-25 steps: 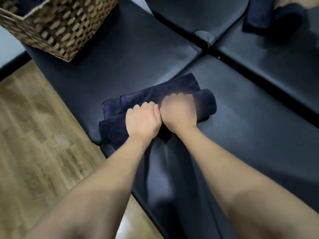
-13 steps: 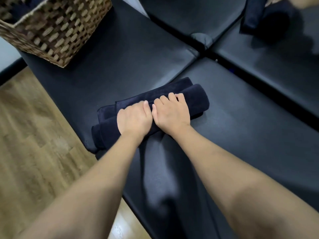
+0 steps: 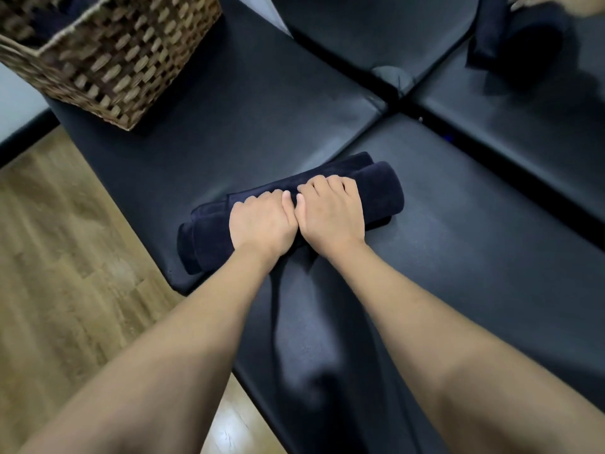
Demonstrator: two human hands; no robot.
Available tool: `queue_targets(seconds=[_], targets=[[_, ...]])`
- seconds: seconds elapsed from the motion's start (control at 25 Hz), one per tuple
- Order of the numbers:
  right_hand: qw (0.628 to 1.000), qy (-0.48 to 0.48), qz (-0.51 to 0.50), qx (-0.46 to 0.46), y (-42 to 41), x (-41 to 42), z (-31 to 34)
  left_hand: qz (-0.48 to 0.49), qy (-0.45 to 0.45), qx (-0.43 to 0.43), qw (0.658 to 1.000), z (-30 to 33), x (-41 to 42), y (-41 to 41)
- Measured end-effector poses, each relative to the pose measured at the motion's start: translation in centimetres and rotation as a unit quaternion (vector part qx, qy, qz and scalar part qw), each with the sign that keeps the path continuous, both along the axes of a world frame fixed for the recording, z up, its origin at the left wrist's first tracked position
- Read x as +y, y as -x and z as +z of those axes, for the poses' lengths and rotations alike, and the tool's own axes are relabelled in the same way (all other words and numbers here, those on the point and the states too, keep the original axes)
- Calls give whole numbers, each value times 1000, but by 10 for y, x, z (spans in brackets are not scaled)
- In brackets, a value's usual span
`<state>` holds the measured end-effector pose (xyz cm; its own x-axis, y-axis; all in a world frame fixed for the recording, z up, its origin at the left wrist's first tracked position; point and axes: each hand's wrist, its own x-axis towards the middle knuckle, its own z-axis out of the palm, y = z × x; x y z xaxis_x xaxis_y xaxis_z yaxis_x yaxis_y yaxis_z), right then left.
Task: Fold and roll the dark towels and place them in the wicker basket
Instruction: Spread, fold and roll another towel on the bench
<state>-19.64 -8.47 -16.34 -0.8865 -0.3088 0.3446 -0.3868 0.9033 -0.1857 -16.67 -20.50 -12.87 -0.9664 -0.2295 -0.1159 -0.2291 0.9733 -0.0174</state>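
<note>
A dark navy towel [image 3: 383, 188], almost fully rolled, lies on the black padded bench [image 3: 474, 257] near its left edge. My left hand [image 3: 262, 221] and my right hand [image 3: 330, 214] sit side by side on top of the roll, fingers curled over its far side. A short flat strip of the towel still shows beyond the roll. The wicker basket [image 3: 108, 60] stands at the top left on the bench, with dark cloth dimly visible inside.
Another dark towel [image 3: 510, 37] lies at the top right, with another person's hand [image 3: 537, 1] on it. Black padded cushions meet at seams around the middle. Wooden floor [image 3: 65, 257] runs along the left.
Both hands have rolled the towel further away from me; the flat strip beyond the roll has grown shorter and the roll thicker.
</note>
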Motion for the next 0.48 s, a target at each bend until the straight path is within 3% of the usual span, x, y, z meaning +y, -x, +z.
queue_targets(seconds=[0.16, 0.28, 0.36, 0.48], targets=[[999, 23, -1, 31, -35, 7, -23, 28, -51, -47, 997, 5, -9, 20], [997, 30, -11, 66, -13, -4, -19, 66, -96, -75, 990, 10, -11, 31], [996, 3, 3, 88, 6, -7, -14, 55, -63, -18, 996, 3, -9, 23], [995, -24, 41, 89, 16, -5, -10, 38, -29, 136, 990, -17, 1, -10]])
